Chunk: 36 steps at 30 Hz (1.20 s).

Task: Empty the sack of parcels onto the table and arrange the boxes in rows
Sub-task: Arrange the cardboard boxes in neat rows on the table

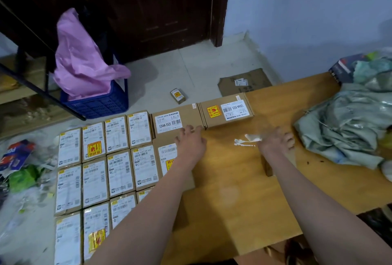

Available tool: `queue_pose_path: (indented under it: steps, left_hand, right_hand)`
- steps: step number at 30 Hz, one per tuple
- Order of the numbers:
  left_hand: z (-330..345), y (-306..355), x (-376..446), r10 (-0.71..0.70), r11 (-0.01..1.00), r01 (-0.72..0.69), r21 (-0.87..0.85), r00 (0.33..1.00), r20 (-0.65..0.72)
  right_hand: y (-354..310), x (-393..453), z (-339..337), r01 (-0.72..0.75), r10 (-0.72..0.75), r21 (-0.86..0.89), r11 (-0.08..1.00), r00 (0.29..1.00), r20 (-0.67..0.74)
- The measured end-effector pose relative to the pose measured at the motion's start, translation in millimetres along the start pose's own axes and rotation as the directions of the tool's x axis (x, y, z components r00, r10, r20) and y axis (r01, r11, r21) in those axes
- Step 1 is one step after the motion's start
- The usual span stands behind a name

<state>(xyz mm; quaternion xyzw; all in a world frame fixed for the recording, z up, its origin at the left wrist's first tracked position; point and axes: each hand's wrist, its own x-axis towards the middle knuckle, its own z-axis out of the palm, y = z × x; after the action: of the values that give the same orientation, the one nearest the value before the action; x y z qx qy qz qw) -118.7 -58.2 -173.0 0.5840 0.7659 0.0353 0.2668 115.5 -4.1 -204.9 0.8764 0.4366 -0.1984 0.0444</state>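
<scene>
Your left hand (191,140) presses flat-fingered on a long box (169,121) to square its row; right hand (275,140) blurred, grip unclear

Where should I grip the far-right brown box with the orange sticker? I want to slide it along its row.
Grip the box across its short ends, coming from above: it lies flat, its left end abuts the neighbouring box, and its right end is free.

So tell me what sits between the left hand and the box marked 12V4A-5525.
Nothing visible does. The left hand already has its fingertips at the near edge of that box, with no parcel or scrap in between.
</scene>
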Motion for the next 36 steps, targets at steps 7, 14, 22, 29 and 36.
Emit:
queue_pose_path:
  steps: [7,14,22,29,36]
  left_hand:
    - [6,-9,-21,-0.027,0.999,0.028,-0.022,0.999,0.035]
    - [6,-26,-42,-0.061,0.998,0.06,0.019,0.997,0.037]
    - [-11,-56,-37,-0.074,0.997,0.073,-0.019,0.996,-0.052]
    - [-19,-59,-5,-0.09,0.996,0.091,0.022,0.995,-0.042]
    - [-17,-47,25,-0.067,0.998,0.067,0.008,0.997,-0.037]
  right_hand:
    - [40,-2,13,-0.091,0.107,-0.075,0.993,0.964,0.243]
    - [21,-39,30,0.033,-0.022,-0.031,0.999,0.949,0.314]
    - [-58,-40,12,0.348,-0.316,-0.24,0.906,0.935,0.162]
    - [-136,-3,-7,0.67,-0.596,-0.322,0.669,0.742,0.306]
    - [-162,15,20,0.746,-0.572,-0.412,0.524,0.666,0.479]
